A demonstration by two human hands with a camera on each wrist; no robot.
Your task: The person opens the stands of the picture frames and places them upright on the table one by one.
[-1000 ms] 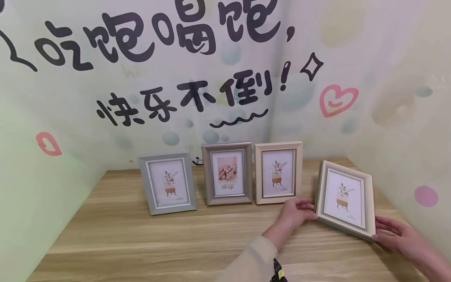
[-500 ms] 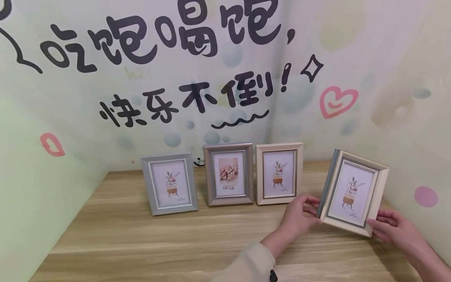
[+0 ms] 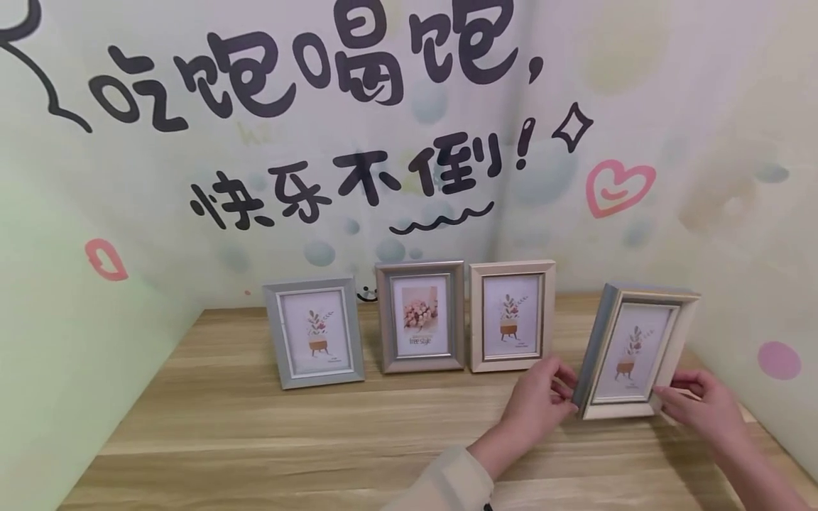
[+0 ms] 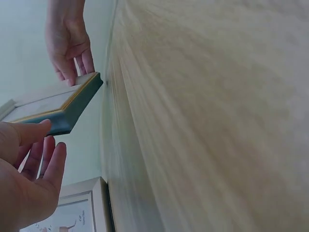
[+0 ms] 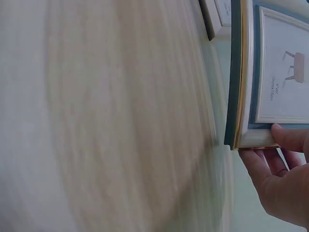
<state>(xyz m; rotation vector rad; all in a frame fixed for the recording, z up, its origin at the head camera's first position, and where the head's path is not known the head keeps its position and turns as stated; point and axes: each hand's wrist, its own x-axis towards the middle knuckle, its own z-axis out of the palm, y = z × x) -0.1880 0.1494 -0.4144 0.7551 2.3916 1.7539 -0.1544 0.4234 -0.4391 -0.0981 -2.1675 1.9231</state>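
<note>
Fingers (image 3: pixel 562 387) of both hands pinching grey-edged frame (image 3: pixel 633 351), gold trim in right wrist view only

We see a cream frame (image 3: pixel 633 351) with a grey-blue side and gold trim, a silver frame (image 3: pixel 313 332), a beige frame (image 3: pixel 511 314), pale wood-grain table (image 3: pixel 287 433), and black lettering on a pastel-spotted wall (image 3: pixel 703 106).

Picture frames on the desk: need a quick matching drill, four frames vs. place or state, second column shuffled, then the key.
1. silver frame
2. flower-photo frame
3. beige frame
4. teal-edged frame

A. between two other standing frames
B. gripped by left hand and right hand
C. leftmost in the row
D. standing nearest the held frame

Pairs: 1-C, 2-A, 3-D, 4-B
</note>
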